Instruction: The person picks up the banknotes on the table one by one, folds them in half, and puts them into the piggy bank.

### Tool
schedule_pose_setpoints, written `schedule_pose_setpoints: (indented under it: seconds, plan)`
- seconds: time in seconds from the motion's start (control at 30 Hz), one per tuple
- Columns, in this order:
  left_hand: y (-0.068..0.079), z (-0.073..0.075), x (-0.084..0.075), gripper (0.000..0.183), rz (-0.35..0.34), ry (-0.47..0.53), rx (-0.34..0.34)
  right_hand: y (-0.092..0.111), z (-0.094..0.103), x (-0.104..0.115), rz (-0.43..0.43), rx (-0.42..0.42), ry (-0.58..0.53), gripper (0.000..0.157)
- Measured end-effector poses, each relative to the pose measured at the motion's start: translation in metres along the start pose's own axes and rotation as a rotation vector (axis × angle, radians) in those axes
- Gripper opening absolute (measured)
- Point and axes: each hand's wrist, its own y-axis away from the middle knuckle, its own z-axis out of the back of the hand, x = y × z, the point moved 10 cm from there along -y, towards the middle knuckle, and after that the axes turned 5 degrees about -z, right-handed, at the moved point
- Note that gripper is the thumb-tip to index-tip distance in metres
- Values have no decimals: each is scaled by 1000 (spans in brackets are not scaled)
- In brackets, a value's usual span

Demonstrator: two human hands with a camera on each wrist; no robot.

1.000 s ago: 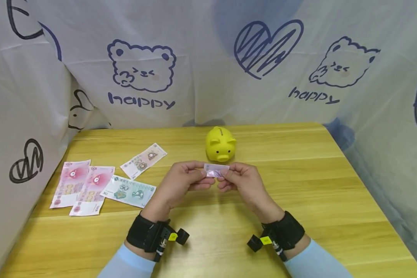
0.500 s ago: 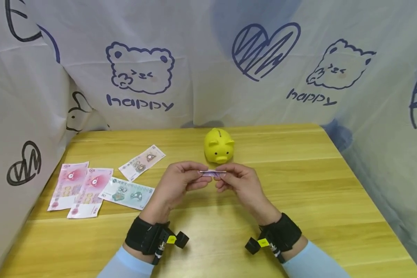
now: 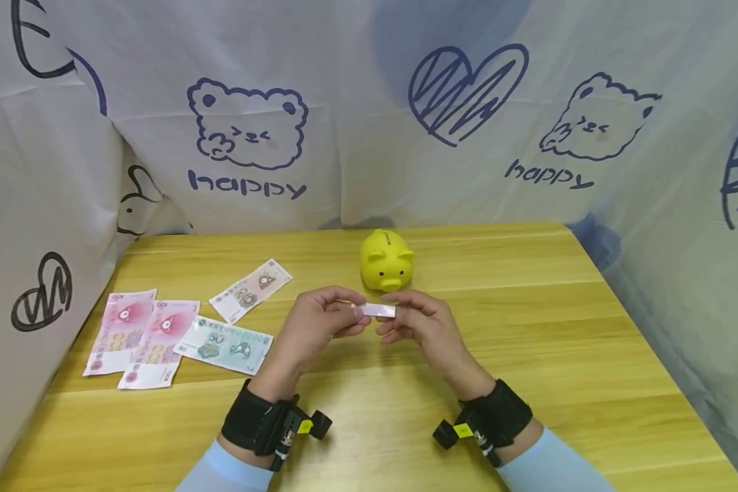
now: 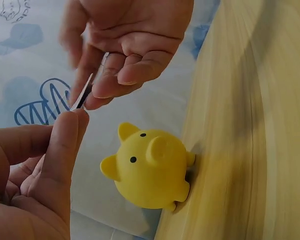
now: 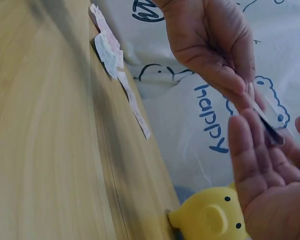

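Observation:
Between both hands, in front of the yellow piggy bank [image 3: 386,254], is a small banknote [image 3: 378,311] folded into a narrow strip, its pale side showing. My left hand [image 3: 320,324] pinches the strip's left end between thumb and fingers. My right hand [image 3: 429,326] is at the other end; in the right wrist view its fingers [image 5: 242,155] lie nearly straight along the strip, and its thumb stands off from it. The left wrist view shows that thumb blurred and apart from the folded banknote [image 4: 82,92]. The piggy bank faces me, with a slot on its back.
Left on the wooden table [image 3: 529,328] lie two pink banknotes [image 3: 160,342], overlapping, with a green banknote [image 3: 224,344] beside them. A brownish banknote [image 3: 251,290] lies farther back. A white cloth [image 3: 357,137] with drawings hangs behind the table and along both sides.
The banknote has gone from a wider purple-faced piece to a narrow strip with its pale side up. My right thumb has come off it. Both hands stay nearly in place.

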Motion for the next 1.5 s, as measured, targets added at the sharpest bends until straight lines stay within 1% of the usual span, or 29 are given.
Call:
schedule_pose_setpoints:
  seconds: [0.07,0.13,0.27,0.33,0.5,0.57,0.67,0.73,0.83,0.93,1.07,1.13,1.2,1.23,1.33,1.43,1.5]
  plan:
    - [0,0,0,26,8,-23,-2,-1,2,-4,-44,-25,21,29]
    - [0,-2,2,28,21,-41,10,-2,3,-8,-81,-53,58,33]
    - [-1,-9,6,24,32,-52,51,-3,5,-13,-100,-93,116,26]
    - [-2,-12,8,21,30,-63,57,-3,4,-13,-101,-103,134,22]
    - [-3,-13,9,12,2,-107,4,-3,5,-11,-112,-134,211,17]
    - [-3,-13,7,11,-14,-122,-15,-3,7,-9,-117,-153,246,19]
    - [-2,-14,2,11,-40,-140,-24,-4,11,-7,-128,-166,279,23]
    - [-3,-13,-1,12,-57,-151,-28,-6,13,-5,-131,-151,274,26]
    - [-6,-11,-3,12,-67,-146,-31,-9,13,-4,-152,-92,213,24]
    - [-8,-11,-2,12,-47,-115,-9,-9,14,-5,-183,-40,153,20]
    - [-7,-13,4,16,6,-80,68,-7,16,-6,-203,-43,147,18]
    - [-6,-13,6,16,20,-88,84,-6,18,-7,-204,-62,150,18]
    - [-7,-9,6,16,15,-122,63,-6,21,-7,-193,-92,143,17]
    - [-8,-6,6,15,10,-134,42,-6,22,-6,-185,-107,142,18]
    - [-9,0,4,13,-22,-163,-46,-5,25,-4,-147,-161,120,20]
    - [-11,2,6,13,-42,-107,-105,-6,25,-6,-119,-204,76,23]
    - [-11,0,9,13,-48,-45,-125,-6,24,-10,-116,-221,33,24]
